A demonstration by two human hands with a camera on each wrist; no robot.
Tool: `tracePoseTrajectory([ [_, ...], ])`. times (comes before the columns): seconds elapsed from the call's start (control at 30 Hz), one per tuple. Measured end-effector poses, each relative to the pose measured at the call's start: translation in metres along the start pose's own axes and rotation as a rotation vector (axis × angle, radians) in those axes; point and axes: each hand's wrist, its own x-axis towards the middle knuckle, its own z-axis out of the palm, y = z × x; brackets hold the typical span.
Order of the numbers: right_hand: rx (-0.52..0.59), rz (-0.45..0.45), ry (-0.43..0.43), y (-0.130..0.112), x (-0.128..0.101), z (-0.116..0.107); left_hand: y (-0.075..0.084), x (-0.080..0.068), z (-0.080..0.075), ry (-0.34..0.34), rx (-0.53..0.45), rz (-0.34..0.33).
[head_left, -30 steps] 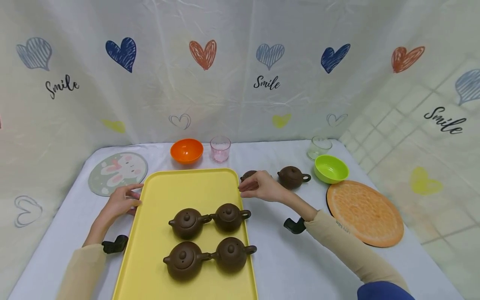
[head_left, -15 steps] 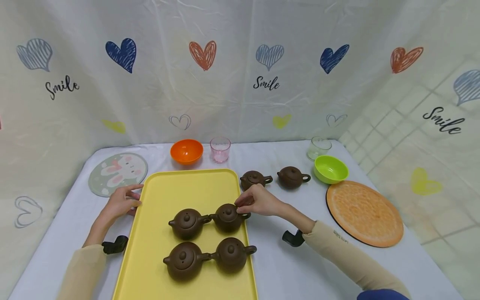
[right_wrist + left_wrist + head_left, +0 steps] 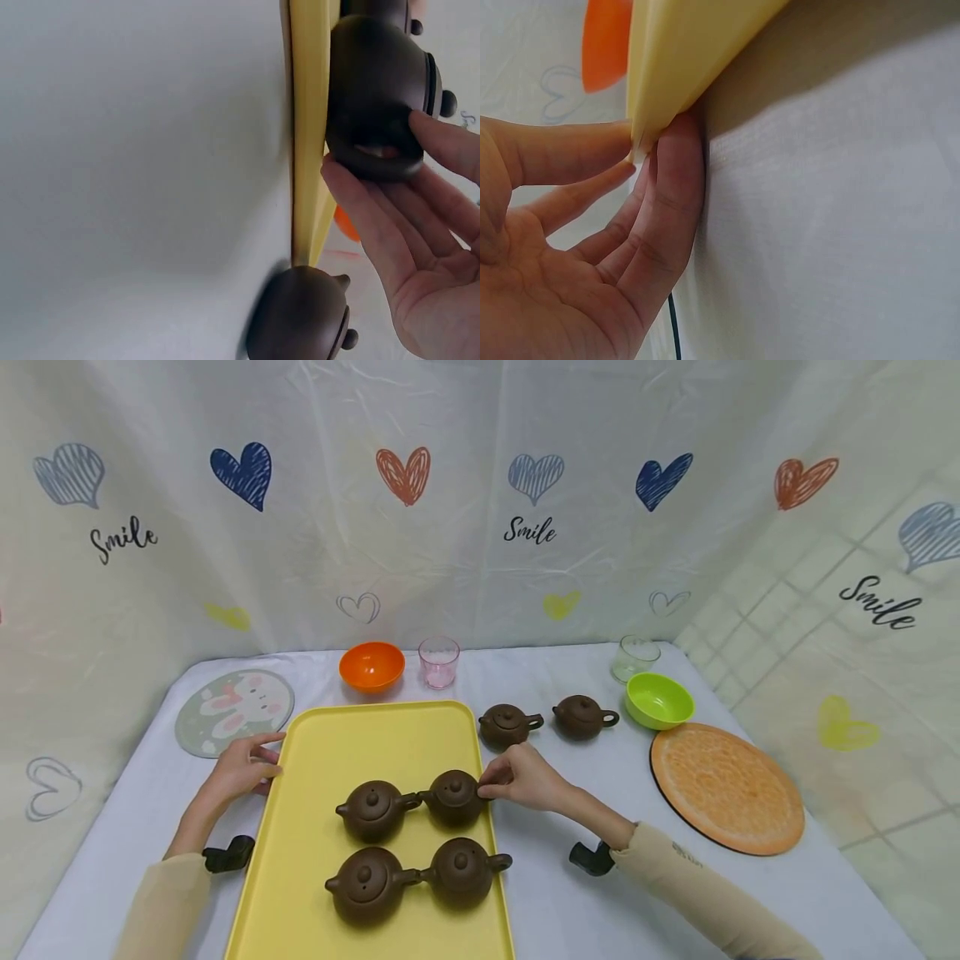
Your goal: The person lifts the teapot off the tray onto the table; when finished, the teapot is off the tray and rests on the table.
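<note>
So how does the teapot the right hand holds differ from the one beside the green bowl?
The first teapot sits on the tray; the second teapot stands on the cloth. The right hand holds the first at its handle; no hand touches the second. The first's spout seems to meet another teapot's handle; the second stands apart. Both are brown, upright and lidded.
</note>
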Motion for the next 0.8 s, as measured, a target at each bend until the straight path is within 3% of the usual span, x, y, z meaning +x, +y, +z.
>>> tracePoseTrajectory([
  [0.23, 0.015, 0.028, 0.036, -0.0006, -0.0039, 0.0046, -0.0006, -0.0002, -0.0005, 0.002, 0.008, 0.008],
  [0.8, 0.073, 0.000, 0.082, -0.0017, -0.0053, 0.0036, -0.0001, -0.0004, -0.0007, 0.003, -0.002, 0.013],
])
